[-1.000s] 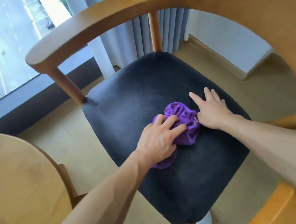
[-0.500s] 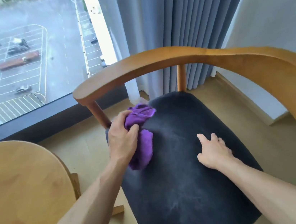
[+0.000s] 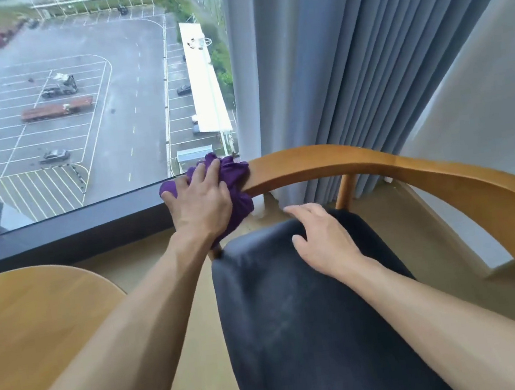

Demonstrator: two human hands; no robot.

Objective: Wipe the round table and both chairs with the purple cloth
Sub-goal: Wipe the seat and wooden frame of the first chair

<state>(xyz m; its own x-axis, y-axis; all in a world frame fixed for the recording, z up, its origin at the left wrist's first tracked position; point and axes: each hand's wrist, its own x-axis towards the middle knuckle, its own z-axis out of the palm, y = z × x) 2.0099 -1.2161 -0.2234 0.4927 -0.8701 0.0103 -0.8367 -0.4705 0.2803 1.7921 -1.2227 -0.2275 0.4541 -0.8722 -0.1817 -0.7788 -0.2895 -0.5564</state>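
A wooden chair with a curved armrest rail [image 3: 360, 165] and a dark upholstered seat [image 3: 299, 320] fills the middle and right. My left hand [image 3: 203, 202] holds the bunched purple cloth [image 3: 234, 178] wrapped over the left end of the rail, fingers spread over the cloth. My right hand [image 3: 324, 238] rests flat on the far part of the seat, fingers relaxed. The round wooden table [image 3: 31, 329] shows its edge at the lower left.
A large window [image 3: 74, 104] with a dark sill lies straight ahead, looking down on a car park. Grey curtains [image 3: 345, 52] hang behind the chair, and a pale wall [image 3: 482, 99] stands at the right. Beige floor [image 3: 171, 248] runs between table and chair.
My left hand has lifted the purple cloth from the seat's left corner up onto the end of the armrest rail. My right hand has slid further back on the seat.
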